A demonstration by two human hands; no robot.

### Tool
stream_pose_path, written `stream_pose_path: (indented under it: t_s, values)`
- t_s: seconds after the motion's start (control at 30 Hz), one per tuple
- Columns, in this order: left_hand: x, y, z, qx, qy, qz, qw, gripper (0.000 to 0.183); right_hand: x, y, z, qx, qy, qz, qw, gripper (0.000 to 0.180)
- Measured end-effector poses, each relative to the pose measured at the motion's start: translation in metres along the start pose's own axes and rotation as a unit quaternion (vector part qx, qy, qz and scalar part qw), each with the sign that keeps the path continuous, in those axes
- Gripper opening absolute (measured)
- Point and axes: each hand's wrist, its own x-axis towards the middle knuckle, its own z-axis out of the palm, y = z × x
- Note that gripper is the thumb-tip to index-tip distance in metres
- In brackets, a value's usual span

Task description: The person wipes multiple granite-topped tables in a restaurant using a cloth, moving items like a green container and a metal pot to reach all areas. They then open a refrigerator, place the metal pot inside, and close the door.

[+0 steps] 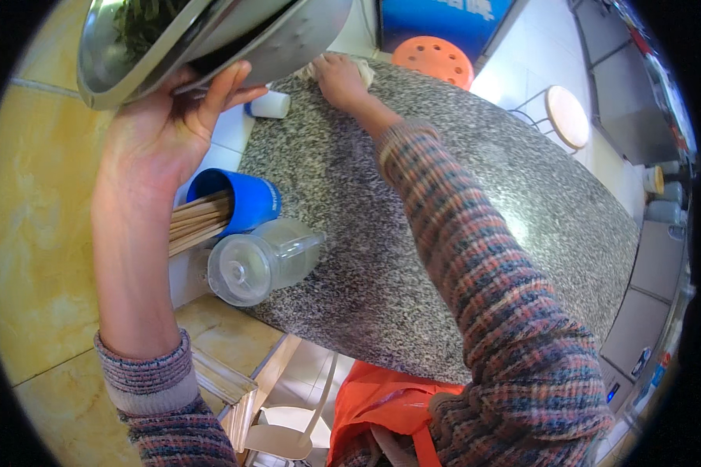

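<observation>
My left hand (pixel 163 131) is raised at the upper left, gripping a tilted stack of metal dishes. Dark green leafy scraps (pixel 146 26) lie in the nearer metal bowl (pixel 96 87), and a second metal dish (pixel 298 44) sits against it. Across the speckled granite tabletop (pixel 362 251), my right hand (pixel 339 82) presses on a pale crumpled cloth (pixel 364 72) near the far edge. Below my left hand, a blue cup (pixel 257 201) lies tilted in view with wooden chopsticks (pixel 201 222) in it. Beside it is a clear plastic pitcher (pixel 292 251).
A white cup (pixel 271 105) stands by the table's left edge. Beyond the far edge are an orange stool (pixel 435 61) and a blue panel with writing (pixel 438 23). A round-topped stool (pixel 566 117) is farther right. Yellow wall tiles (pixel 41 222) border the left.
</observation>
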Motion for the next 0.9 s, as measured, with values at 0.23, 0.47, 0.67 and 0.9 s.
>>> stream_pose_path:
  t_s: [0.23, 0.47, 0.67, 0.9]
  values:
    - [0.0, 0.001, -0.008, 0.02, 0.051, -0.009, 0.998, 0.042, 0.004, -0.05, 0.051, 0.033, -0.28, -0.118, 0.952, 0.04]
    - [0.004, -0.008, -0.008, 0.052, 0.122, 0.061, 0.989, 0.038, -0.047, -0.039, -0.009, 0.17, -0.309, -0.268, 0.896, 0.045]
    - [0.003, -0.017, -0.009, 0.138, 0.105, 0.111, 0.979, 0.039, 0.045, -0.041, -0.005, -0.061, -0.198, -0.055, 0.977, 0.037]
    - [0.009, -0.012, -0.021, 0.091, -0.014, 0.082, 0.992, 0.041, -0.021, -0.023, 0.001, 0.025, -0.274, -0.231, 0.933, 0.049]
